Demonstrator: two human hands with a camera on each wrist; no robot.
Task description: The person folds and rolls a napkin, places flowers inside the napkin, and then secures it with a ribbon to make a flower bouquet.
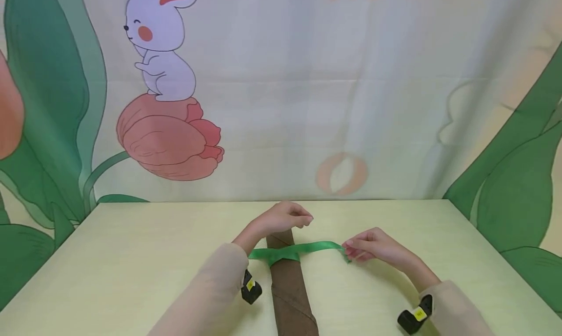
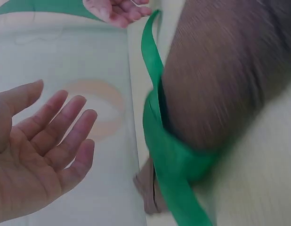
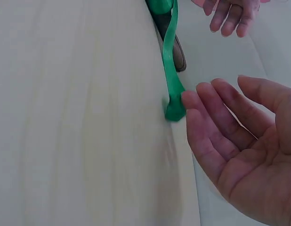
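Observation:
A long brown roll (image 1: pixel 290 292), seemingly of cloth, lies lengthwise on the table with a green ribbon (image 1: pixel 281 254) crossing round its upper part. One ribbon end stretches right, toward my right hand (image 1: pixel 377 248). In the right wrist view that end of the ribbon (image 3: pixel 173 106) is beside the fingertips of my right hand (image 3: pixel 244 141), whose thumb stands apart and whose fingers bend loosely. My left hand (image 1: pixel 285 216) hovers over the far end of the roll. The left wrist view shows the left hand (image 2: pixel 46 150) with spread, relaxed fingers and nothing in them.
The pale yellow table (image 1: pixel 167 258) reaches back to a printed curtain (image 1: pixel 281 107) with a rabbit, a tulip and leaves. A small black device (image 1: pixel 251 289) is on the left wrist, and another black device (image 1: pixel 414 319) is on the right.

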